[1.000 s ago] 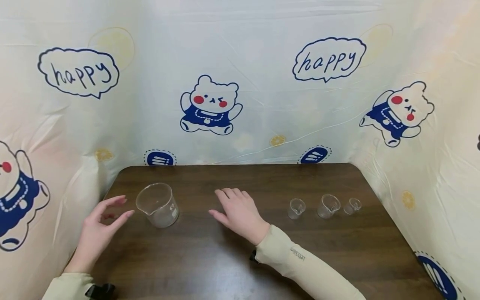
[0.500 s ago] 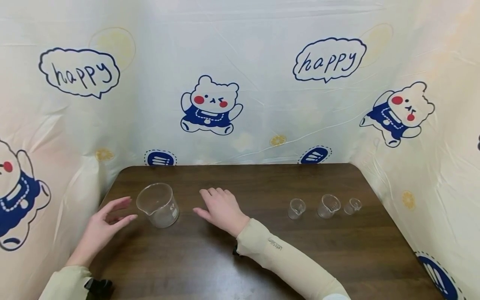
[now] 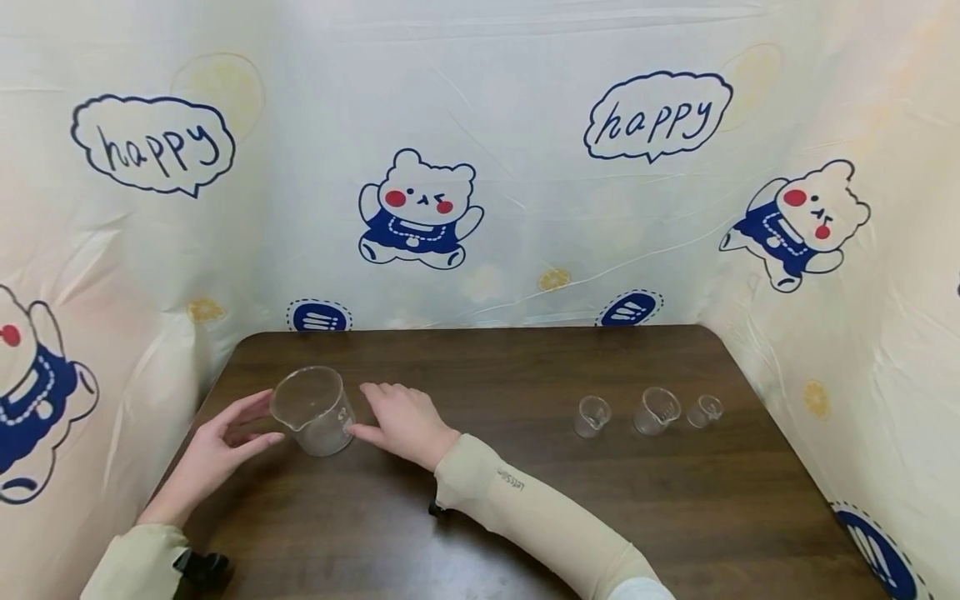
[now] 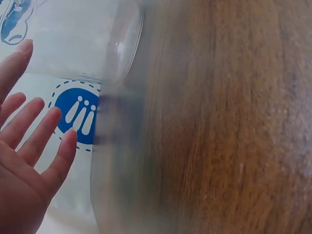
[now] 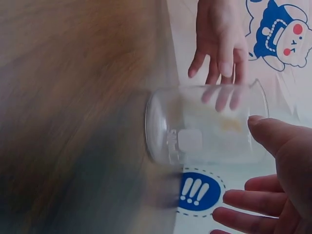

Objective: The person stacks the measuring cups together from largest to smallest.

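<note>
A large clear glass beaker [image 3: 313, 421] with a pouring lip and a white printed mark stands upright on the left part of the brown table. My left hand [image 3: 219, 443] is at its left side, thumb and fingers spread, fingertips right by the glass. From the other side my right hand [image 3: 405, 427] reaches in, its thumb tip overlapping the beaker's wall in the head view. In the right wrist view the right thumb [image 5: 273, 134] lies close to the rim, and the other fingers are extended. The left wrist view has the left palm [image 4: 19, 180] facing the beaker [image 4: 92, 39], fingers loosely spread.
Three smaller glass beakers stand in a row on the right: a small one [image 3: 592, 417], a medium one [image 3: 657, 412] and a tiny one [image 3: 705, 412]. A printed cloth with bears [image 3: 416, 212] hangs behind and beside the dark wooden table [image 3: 487, 358].
My right hand has moved left across the table up to the large beaker. The left hand has shifted slightly right towards it. The beakers have stayed in place.
</note>
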Available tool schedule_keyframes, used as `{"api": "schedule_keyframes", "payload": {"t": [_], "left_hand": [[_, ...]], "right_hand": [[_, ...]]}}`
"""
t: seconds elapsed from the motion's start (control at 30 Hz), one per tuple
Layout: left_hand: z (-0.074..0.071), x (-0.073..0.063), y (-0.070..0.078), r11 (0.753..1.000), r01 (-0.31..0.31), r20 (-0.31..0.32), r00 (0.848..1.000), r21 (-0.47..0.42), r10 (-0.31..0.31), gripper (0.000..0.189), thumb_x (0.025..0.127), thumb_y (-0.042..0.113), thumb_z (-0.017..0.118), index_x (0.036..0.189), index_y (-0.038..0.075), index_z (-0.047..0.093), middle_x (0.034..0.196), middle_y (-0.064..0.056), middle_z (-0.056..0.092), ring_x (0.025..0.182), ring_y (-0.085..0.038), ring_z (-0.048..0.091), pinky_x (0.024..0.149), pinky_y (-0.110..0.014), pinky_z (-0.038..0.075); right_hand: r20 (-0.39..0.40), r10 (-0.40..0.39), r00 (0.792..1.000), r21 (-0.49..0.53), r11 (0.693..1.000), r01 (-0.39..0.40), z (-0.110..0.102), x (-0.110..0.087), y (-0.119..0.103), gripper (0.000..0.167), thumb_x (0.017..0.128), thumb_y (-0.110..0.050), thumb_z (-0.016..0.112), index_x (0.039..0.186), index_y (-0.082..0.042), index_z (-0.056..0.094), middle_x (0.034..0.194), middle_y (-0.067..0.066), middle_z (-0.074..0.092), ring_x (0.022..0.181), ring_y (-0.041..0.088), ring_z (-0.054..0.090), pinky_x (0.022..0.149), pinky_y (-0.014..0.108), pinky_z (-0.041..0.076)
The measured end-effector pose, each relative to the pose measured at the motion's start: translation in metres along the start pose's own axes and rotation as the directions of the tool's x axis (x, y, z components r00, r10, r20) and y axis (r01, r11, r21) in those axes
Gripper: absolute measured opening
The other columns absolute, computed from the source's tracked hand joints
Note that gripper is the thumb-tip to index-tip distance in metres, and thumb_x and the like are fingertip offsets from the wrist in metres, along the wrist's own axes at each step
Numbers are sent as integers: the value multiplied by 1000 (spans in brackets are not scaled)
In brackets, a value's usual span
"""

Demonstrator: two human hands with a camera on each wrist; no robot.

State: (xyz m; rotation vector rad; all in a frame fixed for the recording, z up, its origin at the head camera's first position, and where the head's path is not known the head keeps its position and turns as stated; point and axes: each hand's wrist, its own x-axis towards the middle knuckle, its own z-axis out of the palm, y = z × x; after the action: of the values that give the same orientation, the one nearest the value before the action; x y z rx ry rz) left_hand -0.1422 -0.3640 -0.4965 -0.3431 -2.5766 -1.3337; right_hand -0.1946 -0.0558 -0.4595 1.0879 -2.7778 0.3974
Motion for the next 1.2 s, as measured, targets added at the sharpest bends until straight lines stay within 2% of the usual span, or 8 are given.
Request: {"api": "schedule_keyframes", "payload": {"t": [0.2, 0.47, 0.53, 0.73, 0.97, 1.2], "left_hand": [[1, 5, -7, 999, 28, 27, 999, -35, -27, 60, 92, 4, 79, 146, -3, 54, 127, 31, 58, 111, 14, 59, 83, -10, 54], [4, 10, -8, 992, -8, 78, 997, -129, 18, 61, 91, -6, 76, 146, -6, 52, 132, 28, 61, 111, 11, 62, 84, -12, 54], [6, 11, -8, 989, -25, 90, 995, -148, 39, 61, 90, -7, 76, 146, -6, 52, 134, 24, 63, 111, 8, 64, 85, -13, 55], [8, 14, -8, 983, -30, 105, 993, -182, 49, 61, 90, -9, 75, 146, -6, 52, 137, 17, 65, 114, 3, 66, 87, -15, 55], [7, 16, -7, 970, -65, 126, 987, -236, 97, 61, 90, -14, 71, 146, -10, 49, 139, 12, 65, 118, 1, 65, 89, -15, 54], [8, 21, -7, 966, -67, 154, 982, -249, 108, 63, 91, -14, 71, 148, -10, 46, 141, 16, 62, 123, 4, 61, 91, -16, 54]], "right_hand": [[0, 33, 999, 73, 997, -33, 3, 10, -6, 60, 100, -58, 62, 138, -12, 61, 116, -2, 72, 97, 9, 69, 73, 21, 58], [-4, 37, 999, 96, 995, -37, 9, 19, -11, 54, 98, -57, 65, 134, -16, 62, 105, -8, 71, 88, 5, 63, 64, 16, 50], [-6, 40, 999, 103, 994, -39, 9, 20, -12, 52, 98, -57, 65, 133, -17, 62, 105, -8, 71, 89, 5, 62, 65, 16, 48], [14, 54, 998, 188, 981, -56, 12, 24, -13, 52, 98, -54, 68, 135, -19, 62, 111, -10, 71, 90, 2, 61, 72, 15, 51], [23, 60, 998, 214, 975, -63, 15, 25, -16, 53, 97, -53, 69, 135, -17, 62, 110, -10, 71, 87, -1, 61, 72, 14, 52], [28, 66, 997, 251, 965, -71, 15, 27, -17, 55, 97, -51, 70, 138, -17, 60, 117, -9, 70, 91, -1, 62, 75, 14, 53]]}}
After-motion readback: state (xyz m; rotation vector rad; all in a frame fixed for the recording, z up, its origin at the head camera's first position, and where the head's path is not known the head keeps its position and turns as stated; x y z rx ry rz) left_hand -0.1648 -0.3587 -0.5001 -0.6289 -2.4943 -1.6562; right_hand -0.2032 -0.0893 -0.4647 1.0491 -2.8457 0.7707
